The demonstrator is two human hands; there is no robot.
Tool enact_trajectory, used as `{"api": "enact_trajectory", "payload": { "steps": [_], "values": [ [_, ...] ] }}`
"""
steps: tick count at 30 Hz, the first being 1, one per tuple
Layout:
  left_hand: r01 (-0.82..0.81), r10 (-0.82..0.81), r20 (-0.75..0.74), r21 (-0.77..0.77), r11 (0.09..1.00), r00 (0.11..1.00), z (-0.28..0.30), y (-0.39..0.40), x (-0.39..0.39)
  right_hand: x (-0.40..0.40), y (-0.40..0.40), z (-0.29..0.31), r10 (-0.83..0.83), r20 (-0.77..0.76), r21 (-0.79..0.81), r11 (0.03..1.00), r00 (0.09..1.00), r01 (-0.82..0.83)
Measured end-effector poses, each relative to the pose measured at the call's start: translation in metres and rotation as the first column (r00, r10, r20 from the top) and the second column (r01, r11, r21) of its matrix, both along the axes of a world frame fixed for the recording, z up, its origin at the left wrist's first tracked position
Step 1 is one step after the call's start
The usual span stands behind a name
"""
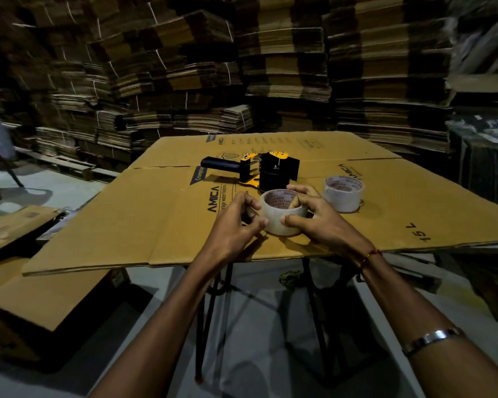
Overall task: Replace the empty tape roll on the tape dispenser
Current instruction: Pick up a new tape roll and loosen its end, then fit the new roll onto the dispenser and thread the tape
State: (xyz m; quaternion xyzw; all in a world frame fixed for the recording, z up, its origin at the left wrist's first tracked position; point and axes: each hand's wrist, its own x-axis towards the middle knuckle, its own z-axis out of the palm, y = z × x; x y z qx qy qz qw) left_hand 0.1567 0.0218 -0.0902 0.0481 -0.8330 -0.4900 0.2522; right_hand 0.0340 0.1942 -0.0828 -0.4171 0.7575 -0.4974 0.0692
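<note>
A roll of clear tape (279, 218) with a printed core stands near the front of the flattened cardboard sheet (161, 214). My right hand (314, 215) grips this roll, thumb on its outer face and fingers curled over the rim into the core. My left hand (236, 222) pinches at the roll's left side with thumb and fingers. Just behind lies the black and yellow tape dispenser (268, 170), handle pointing left. A second tape roll (342, 193) stands to the right.
The cardboard sheet lies over a folding table with black legs (213, 305). More flat cardboard (26, 297) sits low at the left. Tall stacks of flattened cartons (270, 67) wall in the back and sides.
</note>
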Motion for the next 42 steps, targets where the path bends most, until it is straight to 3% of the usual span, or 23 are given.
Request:
{"api": "enact_trajectory", "payload": {
  "steps": [11, 17, 21, 24, 28, 32, 38, 42],
  "values": [
    [0.156, -0.119, 0.174, -0.218, 0.963, 0.978, 0.017, -0.033, 0.009, -0.005, 0.004, 0.000, 0.039, 0.095, -0.038, 0.999, 0.995, -0.036],
    [-0.062, 0.085, 0.071, -0.287, 0.956, 0.994, 0.017, -0.062, -0.012, -0.008, 0.004, -0.005, -0.004, 0.127, -0.062, 0.998, 0.992, 0.012],
    [-0.196, 0.207, -0.026, -0.451, 0.871, 0.978, 0.015, -0.074, -0.056, -0.006, 0.014, -0.004, -0.053, 0.093, -0.091, 0.994, 0.994, 0.061],
    [-0.258, 0.264, -0.066, -0.529, 0.809, 0.962, 0.024, -0.080, -0.094, 0.000, 0.025, 0.002, -0.033, 0.180, -0.201, 0.977, 0.983, 0.069],
    [-0.203, 0.310, 0.078, -0.601, 0.773, 0.948, 0.047, -0.094, -0.134, 0.000, 0.027, 0.002, -0.001, 0.332, -0.279, 0.955, 0.943, 0.099],
    [-0.083, 0.281, 0.232, -0.617, 0.783, 0.931, 0.042, -0.112, -0.161, -0.004, 0.024, -0.001, 0.009, 0.298, -0.321, 0.943, 0.955, 0.091],
    [-0.165, 0.390, 0.170, -0.705, 0.690, 0.905, 0.022, -0.115, -0.175, -0.004, 0.023, -0.001, -0.013, 0.260, -0.350, 0.931, 0.966, 0.107],
    [-0.187, 0.405, 0.156, -0.703, 0.686, 0.901, 0.023, -0.105, -0.159, -0.003, 0.024, 0.000, -0.001, 0.276, -0.351, 0.931, 0.961, 0.102]
  ]
}}
